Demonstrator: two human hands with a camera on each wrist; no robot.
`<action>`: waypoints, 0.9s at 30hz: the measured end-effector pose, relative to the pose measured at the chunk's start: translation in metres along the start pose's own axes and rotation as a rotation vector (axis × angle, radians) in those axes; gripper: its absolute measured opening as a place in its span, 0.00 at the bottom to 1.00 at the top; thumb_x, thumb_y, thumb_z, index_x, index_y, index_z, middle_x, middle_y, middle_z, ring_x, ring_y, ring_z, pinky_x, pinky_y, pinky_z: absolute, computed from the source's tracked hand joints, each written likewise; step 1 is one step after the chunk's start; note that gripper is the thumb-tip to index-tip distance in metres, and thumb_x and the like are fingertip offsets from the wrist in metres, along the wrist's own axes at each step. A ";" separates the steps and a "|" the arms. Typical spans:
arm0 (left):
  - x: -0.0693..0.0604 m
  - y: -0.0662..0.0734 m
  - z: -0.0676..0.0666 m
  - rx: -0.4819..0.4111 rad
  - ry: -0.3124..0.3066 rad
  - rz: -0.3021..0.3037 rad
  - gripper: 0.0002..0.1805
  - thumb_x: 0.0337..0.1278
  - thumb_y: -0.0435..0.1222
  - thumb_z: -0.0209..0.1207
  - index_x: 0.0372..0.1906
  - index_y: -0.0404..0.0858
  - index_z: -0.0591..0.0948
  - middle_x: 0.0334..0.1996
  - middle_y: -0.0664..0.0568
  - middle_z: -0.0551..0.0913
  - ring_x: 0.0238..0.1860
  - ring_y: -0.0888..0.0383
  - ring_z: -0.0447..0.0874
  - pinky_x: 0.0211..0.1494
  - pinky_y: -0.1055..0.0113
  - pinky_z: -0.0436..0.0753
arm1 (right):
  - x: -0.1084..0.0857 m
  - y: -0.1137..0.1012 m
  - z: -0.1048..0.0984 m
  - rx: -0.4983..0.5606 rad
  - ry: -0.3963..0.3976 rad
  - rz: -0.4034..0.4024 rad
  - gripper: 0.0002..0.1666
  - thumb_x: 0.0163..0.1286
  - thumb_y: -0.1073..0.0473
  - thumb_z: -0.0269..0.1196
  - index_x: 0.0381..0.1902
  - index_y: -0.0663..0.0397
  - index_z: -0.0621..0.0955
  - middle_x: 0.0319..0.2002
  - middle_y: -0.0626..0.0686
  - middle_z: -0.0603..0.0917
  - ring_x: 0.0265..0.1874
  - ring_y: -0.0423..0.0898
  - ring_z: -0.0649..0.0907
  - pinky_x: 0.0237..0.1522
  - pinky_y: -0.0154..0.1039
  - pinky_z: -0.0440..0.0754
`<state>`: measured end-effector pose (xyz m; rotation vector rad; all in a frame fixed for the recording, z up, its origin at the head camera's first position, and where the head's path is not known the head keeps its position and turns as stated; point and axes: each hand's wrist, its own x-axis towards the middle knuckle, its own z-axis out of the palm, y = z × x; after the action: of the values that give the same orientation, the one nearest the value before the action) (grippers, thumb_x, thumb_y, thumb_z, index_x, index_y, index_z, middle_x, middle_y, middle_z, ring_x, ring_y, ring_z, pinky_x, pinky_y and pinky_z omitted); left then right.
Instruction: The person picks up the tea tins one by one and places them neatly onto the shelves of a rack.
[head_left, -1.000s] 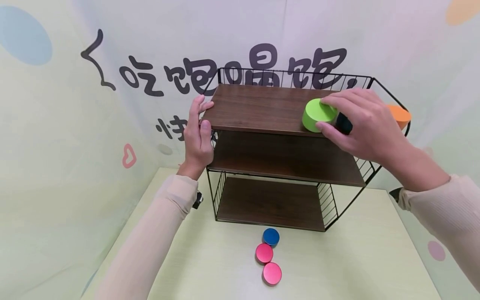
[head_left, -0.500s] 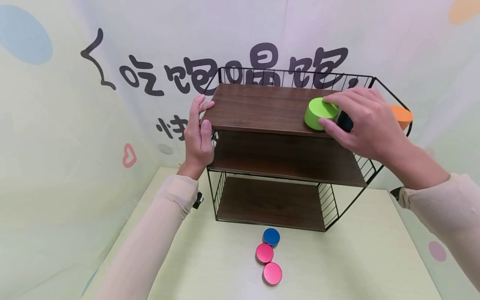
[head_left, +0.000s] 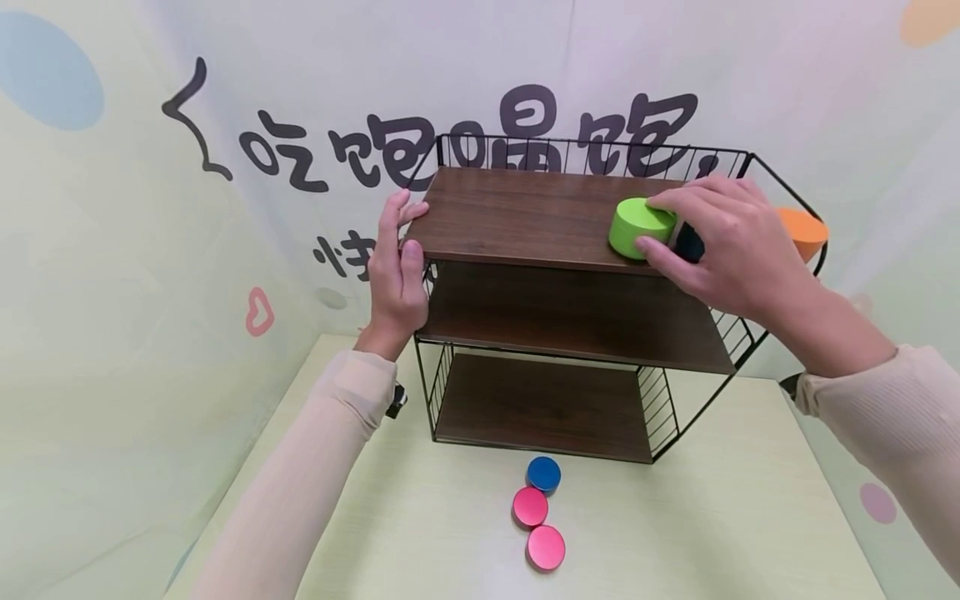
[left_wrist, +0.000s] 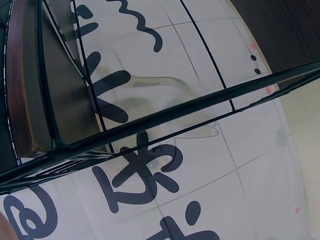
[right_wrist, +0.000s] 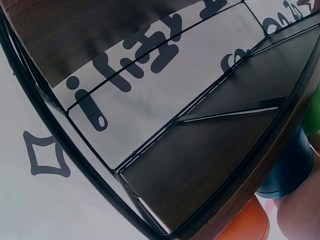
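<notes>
My right hand (head_left: 738, 250) holds a lime-green round tin (head_left: 637, 229) near the right front of the top board, with the thumb at its front and fingertips on its top rim. Beside it, partly under that hand, is a dark blue tin (right_wrist: 287, 167). Behind the hand at the board's right end an orange tin (head_left: 802, 233) shows in part. At the left end my left hand (head_left: 397, 275) grips the edge of the three-tier shelf (head_left: 517, 208), thumb at the front corner and fingers over the side. Only a sliver of a finger shows in the left wrist view.
On the pale table (head_left: 712, 500) before the shelf lie a blue tin (head_left: 543, 473), a red-pink tin (head_left: 530, 507) and a pink tin (head_left: 546, 547). Black wire frames (head_left: 656, 408) close the shelf's sides. A printed cloth (head_left: 225, 275) hangs behind.
The green tin has shifted very slightly right and back with my right hand. My left hand stays at the shelf's left edge.
</notes>
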<state>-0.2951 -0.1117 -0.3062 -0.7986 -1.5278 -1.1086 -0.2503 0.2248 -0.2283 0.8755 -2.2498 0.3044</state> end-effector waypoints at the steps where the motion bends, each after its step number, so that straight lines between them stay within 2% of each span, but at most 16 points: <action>1: 0.000 0.000 0.000 -0.002 0.001 -0.001 0.25 0.57 0.23 0.40 0.60 0.17 0.67 0.47 0.26 0.80 0.53 0.34 0.77 0.66 0.53 0.69 | 0.000 0.000 0.000 0.001 0.004 -0.001 0.24 0.61 0.56 0.69 0.52 0.64 0.82 0.44 0.63 0.86 0.47 0.58 0.78 0.51 0.57 0.70; 12: 0.000 0.000 0.000 0.002 -0.007 -0.007 0.24 0.59 0.24 0.40 0.60 0.17 0.66 0.48 0.26 0.79 0.54 0.34 0.77 0.67 0.53 0.68 | 0.000 -0.002 -0.001 -0.002 0.001 0.013 0.23 0.62 0.55 0.68 0.52 0.62 0.82 0.44 0.63 0.86 0.49 0.59 0.78 0.52 0.57 0.69; 16: -0.001 0.001 -0.002 0.012 -0.004 -0.010 0.24 0.58 0.23 0.39 0.60 0.16 0.66 0.47 0.26 0.79 0.54 0.33 0.77 0.67 0.54 0.68 | 0.000 -0.003 0.000 0.000 0.007 0.013 0.27 0.61 0.54 0.69 0.56 0.61 0.81 0.51 0.62 0.84 0.55 0.61 0.76 0.54 0.59 0.67; 21: -0.002 0.001 -0.003 0.008 -0.007 -0.006 0.24 0.57 0.23 0.40 0.59 0.16 0.66 0.47 0.25 0.79 0.53 0.32 0.76 0.67 0.55 0.68 | -0.002 -0.006 -0.003 0.017 0.089 -0.004 0.31 0.61 0.48 0.67 0.58 0.60 0.80 0.58 0.62 0.80 0.60 0.62 0.74 0.60 0.57 0.66; 27: -0.001 0.001 0.000 0.006 -0.006 -0.006 0.24 0.57 0.23 0.40 0.59 0.16 0.66 0.47 0.26 0.79 0.54 0.34 0.77 0.66 0.54 0.68 | -0.005 -0.013 -0.009 0.045 0.210 -0.043 0.37 0.69 0.35 0.56 0.54 0.64 0.81 0.55 0.63 0.81 0.58 0.63 0.76 0.63 0.53 0.66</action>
<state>-0.2936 -0.1115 -0.3066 -0.7944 -1.5388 -1.1070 -0.2343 0.2214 -0.2257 0.8712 -2.0348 0.4089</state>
